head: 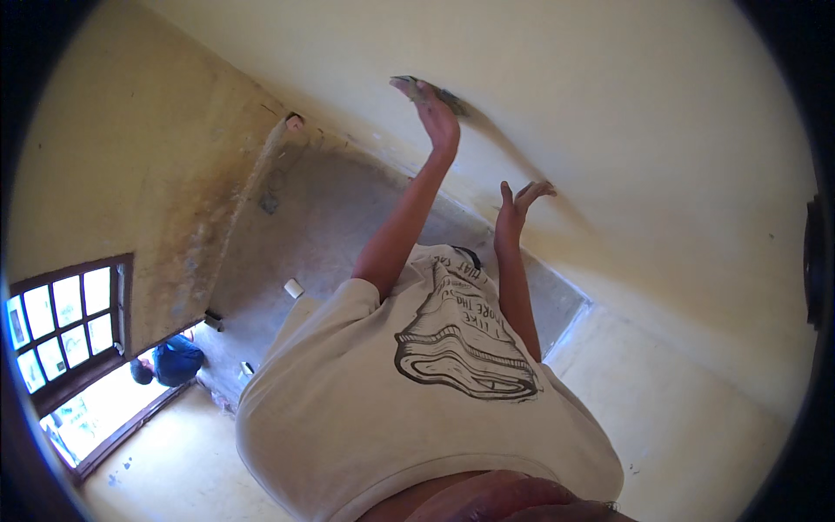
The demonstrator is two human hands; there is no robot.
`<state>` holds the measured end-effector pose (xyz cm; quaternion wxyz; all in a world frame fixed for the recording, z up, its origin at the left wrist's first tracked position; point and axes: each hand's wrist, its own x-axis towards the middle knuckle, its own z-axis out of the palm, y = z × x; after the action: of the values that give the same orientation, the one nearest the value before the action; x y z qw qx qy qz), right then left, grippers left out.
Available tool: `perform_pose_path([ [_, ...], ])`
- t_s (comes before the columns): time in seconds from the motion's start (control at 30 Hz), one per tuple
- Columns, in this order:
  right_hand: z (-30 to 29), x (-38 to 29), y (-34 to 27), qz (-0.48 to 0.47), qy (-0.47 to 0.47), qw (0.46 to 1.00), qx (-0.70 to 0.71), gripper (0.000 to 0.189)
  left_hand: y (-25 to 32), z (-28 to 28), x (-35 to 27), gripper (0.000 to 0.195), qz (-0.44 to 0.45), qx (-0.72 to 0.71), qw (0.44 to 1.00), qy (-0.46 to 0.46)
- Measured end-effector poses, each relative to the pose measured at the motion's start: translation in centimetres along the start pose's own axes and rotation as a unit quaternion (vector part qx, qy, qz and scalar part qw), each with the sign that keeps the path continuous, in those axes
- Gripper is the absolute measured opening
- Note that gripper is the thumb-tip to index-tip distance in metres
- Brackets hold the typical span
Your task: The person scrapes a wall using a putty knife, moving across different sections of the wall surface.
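Observation:
My left hand (430, 107) holds a thin, dark flat sheet (453, 102) against the cream-coloured wall (607, 111). The palm covers much of it, so its exact kind cannot be told. Lower and to the right, my right hand (520, 203) reaches to the same wall with fingers spread. Its fingertips appear to touch the surface, and nothing is in it. Both arms stretch out past the printed T-shirt (443, 365) I wear.
Stains mark the side wall (156, 163). On the grey floor (306, 209) sits a small white object (294, 288), near a dark block (213, 320). A person in blue (175, 360) is low in the bright doorway (98, 411), beside a barred window (65, 320).

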<state>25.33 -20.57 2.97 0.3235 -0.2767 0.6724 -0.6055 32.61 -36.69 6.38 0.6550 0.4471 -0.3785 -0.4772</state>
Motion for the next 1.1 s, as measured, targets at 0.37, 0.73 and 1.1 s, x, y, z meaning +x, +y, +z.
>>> perform_pose_path([
  [0.37,0.2,0.2,1.6,-0.024,0.038,0.997,-0.068,0.098,-2.1,-1.9,-1.2,0.071,0.016,0.099,0.995,-0.016],
  [0.73,0.7,0.3,1.9,-0.046,0.067,0.99,-0.116,0.093,-1.2,-1.3,-4.6,0.071,0.27,0.371,0.87,-0.182],
  [1.1,0.5,1.6,3.4,-0.024,0.08,0.988,-0.126,0.099,-2.0,-0.8,-6.8,0.062,0.264,0.196,0.911,-0.249],
])
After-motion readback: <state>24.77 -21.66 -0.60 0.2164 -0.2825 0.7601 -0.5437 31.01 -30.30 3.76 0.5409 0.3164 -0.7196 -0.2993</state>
